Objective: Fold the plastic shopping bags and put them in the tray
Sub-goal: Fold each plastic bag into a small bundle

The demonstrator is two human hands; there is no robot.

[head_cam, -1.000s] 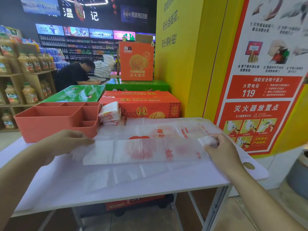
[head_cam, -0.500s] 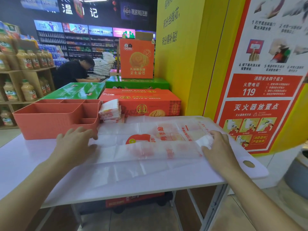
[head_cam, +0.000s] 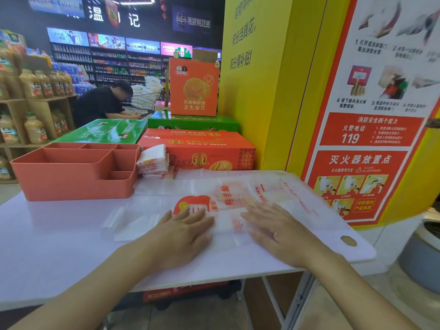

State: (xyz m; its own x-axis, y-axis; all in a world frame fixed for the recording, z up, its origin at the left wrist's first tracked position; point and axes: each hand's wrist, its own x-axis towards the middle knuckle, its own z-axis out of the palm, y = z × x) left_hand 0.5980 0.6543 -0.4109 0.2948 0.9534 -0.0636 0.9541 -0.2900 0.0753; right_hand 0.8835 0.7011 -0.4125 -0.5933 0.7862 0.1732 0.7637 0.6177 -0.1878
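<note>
Left hand and right hand press the bag flat — tray, folded stack behind.

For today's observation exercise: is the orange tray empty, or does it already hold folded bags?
Empty, as far as visible: the tray shows bare compartments; the folded bags sit stacked outside, beside it.

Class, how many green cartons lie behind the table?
2: one green carton behind the tray, another beneath the upright orange box. More may be hidden.
</note>
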